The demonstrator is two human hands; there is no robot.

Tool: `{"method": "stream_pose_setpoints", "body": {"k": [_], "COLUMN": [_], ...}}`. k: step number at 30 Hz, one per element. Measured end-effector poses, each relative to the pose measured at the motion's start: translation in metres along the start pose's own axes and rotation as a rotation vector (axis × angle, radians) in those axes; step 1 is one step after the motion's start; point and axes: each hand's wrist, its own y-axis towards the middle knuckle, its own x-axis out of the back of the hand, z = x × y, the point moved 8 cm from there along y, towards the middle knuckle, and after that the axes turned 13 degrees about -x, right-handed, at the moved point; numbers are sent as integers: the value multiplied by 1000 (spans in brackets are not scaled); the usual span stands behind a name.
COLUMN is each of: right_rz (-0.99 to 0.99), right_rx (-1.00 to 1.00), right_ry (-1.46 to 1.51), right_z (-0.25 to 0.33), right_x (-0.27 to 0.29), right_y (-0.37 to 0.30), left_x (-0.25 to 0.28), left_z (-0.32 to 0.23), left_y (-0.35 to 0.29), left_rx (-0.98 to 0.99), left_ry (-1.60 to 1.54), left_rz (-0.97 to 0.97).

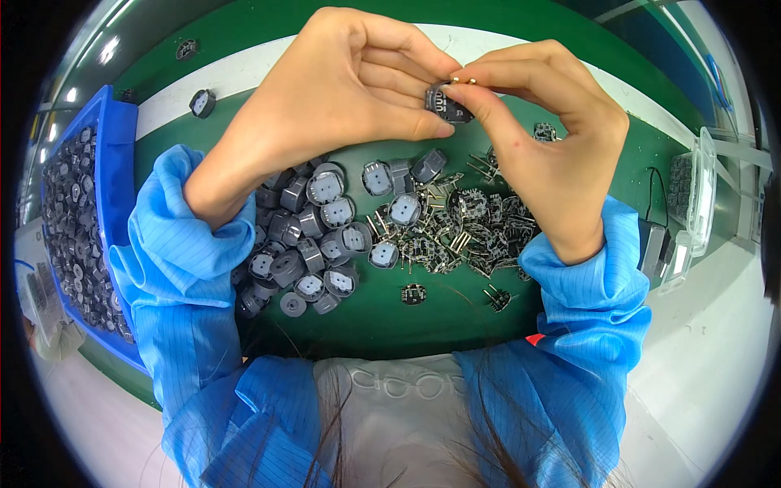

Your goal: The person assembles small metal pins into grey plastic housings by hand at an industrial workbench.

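Observation:
In front of me at the far side of the mat, my left hand [333, 89] is closed round a small dark grey round housing [431, 98], thumb below and fingers behind. A black circuit board [454, 109] with pale oval marks lies against that housing; how deep it sits cannot be seen. My right hand [561, 122] pinches the board between thumb and forefinger, near two brass-tipped pins [464, 80]. Below my left hand spreads a heap of grey round housings [325, 187]. Under my right hand is a pile of loose circuit boards with metal pins [480, 228].
A blue bin [104, 187] full of dark round parts stands at the left. One housing [202, 103] lies alone on the white strip at the far left. Clear plastic trays [701, 195] and a black box-shaped thing [653, 244] are at the right. The work surface is a green mat [366, 321].

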Motion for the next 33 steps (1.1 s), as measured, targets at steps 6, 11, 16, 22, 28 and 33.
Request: {"method": "stream_pose_setpoints", "body": {"k": [6, 11, 16, 22, 28, 33], "right_rz": [-59, 240, 341, 276, 325, 526], "right_rx": [99, -401, -410, -537, -191, -461], "right_ry": [-81, 430, 411, 252, -457, -455], "right_z": [16, -12, -20, -32, -66, -106], "right_x": [5, -16, -25, -2, 50, 33], "right_y": [-2, -2, -5, 17, 9, 0], "left_x": [0, 8, 3, 27, 152, 93], "left_z": [-5, -10, -21, -19, 54, -13], "left_y": [-1, -2, -5, 17, 25, 18], "left_rx": [-45, -106, -240, -80, -157, -955], "left_ry": [-108, -126, 167, 133, 903, 692], "left_rz": [-69, -90, -87, -113, -120, -257]}}
